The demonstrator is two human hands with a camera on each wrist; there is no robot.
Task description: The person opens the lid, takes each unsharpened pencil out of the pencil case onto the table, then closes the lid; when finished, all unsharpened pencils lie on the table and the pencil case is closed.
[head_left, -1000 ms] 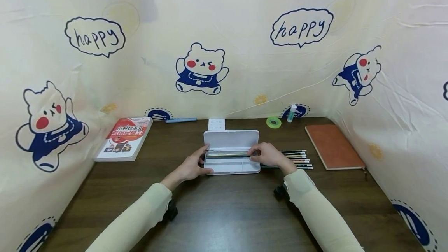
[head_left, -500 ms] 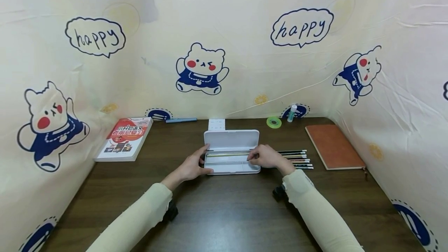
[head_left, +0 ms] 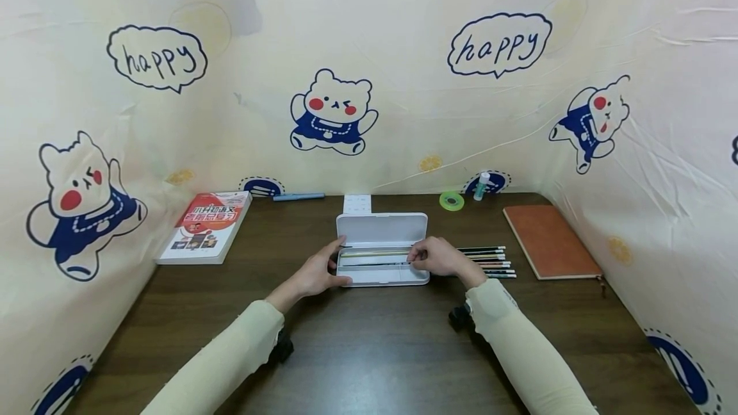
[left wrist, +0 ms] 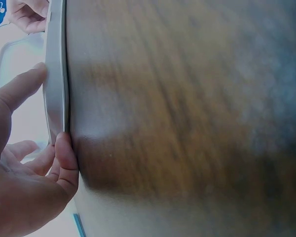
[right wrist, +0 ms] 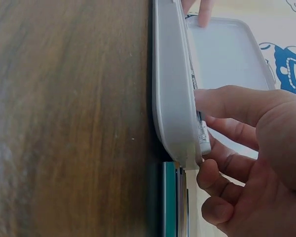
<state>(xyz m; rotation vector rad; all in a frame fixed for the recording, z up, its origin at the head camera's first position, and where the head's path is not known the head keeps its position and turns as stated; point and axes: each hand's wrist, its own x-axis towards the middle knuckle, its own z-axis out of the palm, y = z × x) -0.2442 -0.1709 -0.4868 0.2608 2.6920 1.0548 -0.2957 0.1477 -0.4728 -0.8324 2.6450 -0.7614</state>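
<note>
A white pencil case [head_left: 360, 276] lies with its lid [head_left: 380, 229] raised, and several pencils [head_left: 369, 253] lie lengthwise inside. My left hand [head_left: 314, 273] grips its left end, the thumb at the front edge and fingers towards the back; in the left wrist view that hand [left wrist: 29, 197] curls round the case's end. Over the right end, my right hand [head_left: 439, 256] pinches a pencil. The right wrist view shows this pencil [right wrist: 203, 138] at the case rim, its white eraser end beside my thumb and fingers. Much of it is hidden by the case wall.
More pencils [head_left: 500, 265] lie right of the case, partly under my right wrist. A brown notebook [head_left: 550, 242] is farther right, a book [head_left: 204, 229] at left. Along the back are a blue pen [head_left: 298, 197], white card [head_left: 357, 204], green tape roll [head_left: 451, 201] and glue stick [head_left: 481, 186].
My right hand has come slightly down and nearer, lowering the pencil from above the case to a lower, more forward place inside it. My left hand has stayed on the case.
</note>
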